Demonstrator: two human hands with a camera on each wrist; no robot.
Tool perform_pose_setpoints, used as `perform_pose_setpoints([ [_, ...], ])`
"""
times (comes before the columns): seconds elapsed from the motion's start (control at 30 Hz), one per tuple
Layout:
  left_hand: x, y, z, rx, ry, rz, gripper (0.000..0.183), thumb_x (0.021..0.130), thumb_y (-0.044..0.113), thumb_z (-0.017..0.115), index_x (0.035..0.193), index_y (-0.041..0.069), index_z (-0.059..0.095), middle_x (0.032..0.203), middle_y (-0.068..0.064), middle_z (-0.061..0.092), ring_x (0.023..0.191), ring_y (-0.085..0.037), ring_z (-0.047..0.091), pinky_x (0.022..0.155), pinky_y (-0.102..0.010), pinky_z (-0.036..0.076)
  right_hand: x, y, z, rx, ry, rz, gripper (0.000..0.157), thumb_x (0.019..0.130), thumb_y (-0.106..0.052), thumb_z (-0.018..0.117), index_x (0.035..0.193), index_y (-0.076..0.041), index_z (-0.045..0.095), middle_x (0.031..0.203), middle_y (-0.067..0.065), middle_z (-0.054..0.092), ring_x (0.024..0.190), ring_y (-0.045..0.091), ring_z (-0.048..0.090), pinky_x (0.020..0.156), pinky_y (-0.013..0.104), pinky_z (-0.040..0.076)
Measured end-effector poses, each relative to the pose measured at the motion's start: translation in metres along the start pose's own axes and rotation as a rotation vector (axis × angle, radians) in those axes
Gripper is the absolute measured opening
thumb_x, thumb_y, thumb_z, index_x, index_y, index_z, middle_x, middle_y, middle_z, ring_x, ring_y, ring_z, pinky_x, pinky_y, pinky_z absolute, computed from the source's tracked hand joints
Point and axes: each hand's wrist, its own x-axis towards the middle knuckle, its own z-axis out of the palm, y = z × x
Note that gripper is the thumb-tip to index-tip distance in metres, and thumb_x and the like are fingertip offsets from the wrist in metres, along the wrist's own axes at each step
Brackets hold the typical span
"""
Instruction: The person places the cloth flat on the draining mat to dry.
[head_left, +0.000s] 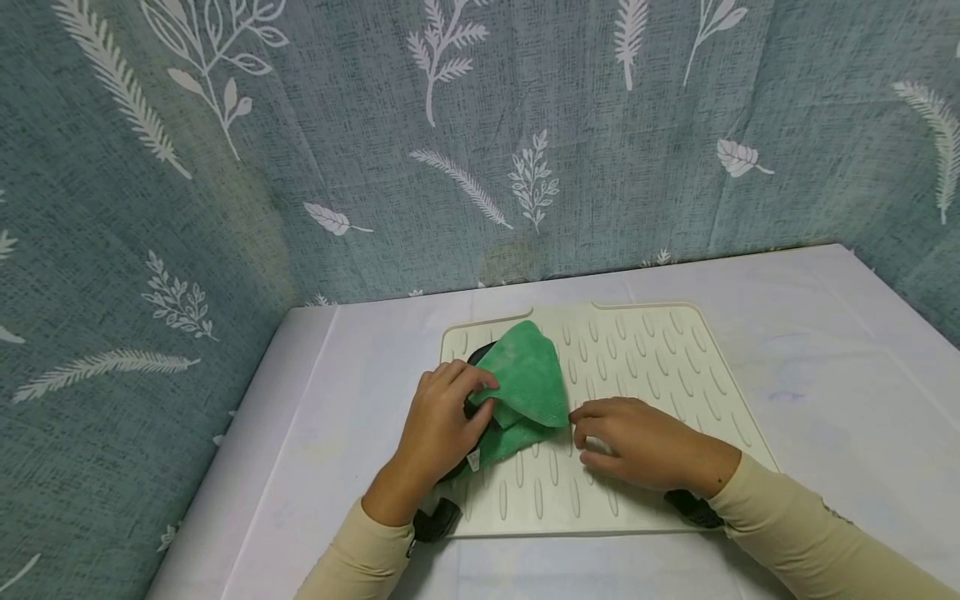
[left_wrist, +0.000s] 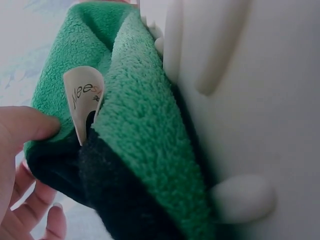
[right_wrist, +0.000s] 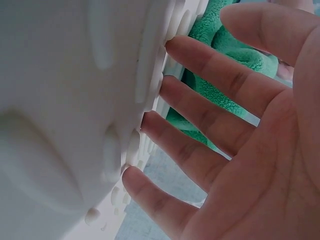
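Note:
A fuzzy green cloth (head_left: 527, 371) with a black edge or backing lies folded over on a cream ridged mat (head_left: 645, 342). My left hand (head_left: 444, 417) pinches the cloth's left edge between thumb and fingers. In the left wrist view the thumb presses on the green pile, beside a white printed tag (left_wrist: 84, 97) sewn at the black border. Just right of the cloth is my right hand (head_left: 637, 442), its fingers spread and holding nothing. Its fingertips (right_wrist: 172, 47) rest at the mat's surface in the right wrist view.
The mat lies on a table covered with a pale cloth (head_left: 322, 392). Blue-grey curtains (head_left: 360, 150) with white leaf prints hang behind the table and along its left side. Black wrist straps (head_left: 437, 521) sit at both of my sleeve cuffs.

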Motion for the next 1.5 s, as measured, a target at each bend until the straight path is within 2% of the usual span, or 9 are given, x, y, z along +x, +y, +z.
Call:
perform_pose_setpoints([
  [0.37,-0.0001,0.0011,0.0004,0.005,-0.001,0.0,0.015,0.079,0.016,0.07,0.091,0.022,0.063,0.072,0.009,0.048,0.068,-0.006,0.042,0.065,-0.026,0.031,-0.0003,0.0003,0.0025,-0.017,0.003,0.017,0.012,0.088,-0.029,0.06,0.092,-0.019,0.066,0.118,0.0,0.06,0.113,0.019,0.055,0.095,0.042,0.043],
  [0.67,-0.001,0.0015,0.0005,-0.01,0.014,-0.003,0.014,0.08,0.018,0.07,0.093,0.02,0.065,0.075,0.007,0.053,0.07,-0.01,0.048,0.067,-0.029,0.034,-0.0005,-0.0006,0.002,-0.014,0.004,0.012,0.012,0.088,-0.028,0.06,0.093,-0.019,0.066,0.117,0.0,0.06,0.113,0.019,0.055,0.095,0.042,0.043],
  [1.5,-0.002,0.0025,0.0011,-0.006,-0.043,-0.038,0.012,0.084,0.023,0.067,0.097,0.023,0.065,0.081,0.009,0.057,0.075,-0.011,0.054,0.071,-0.029,0.037,-0.0002,-0.0011,0.0024,-0.024,0.016,0.005,0.013,0.087,-0.029,0.061,0.095,-0.019,0.065,0.113,-0.003,0.059,0.11,0.015,0.056,0.095,0.04,0.043],
])
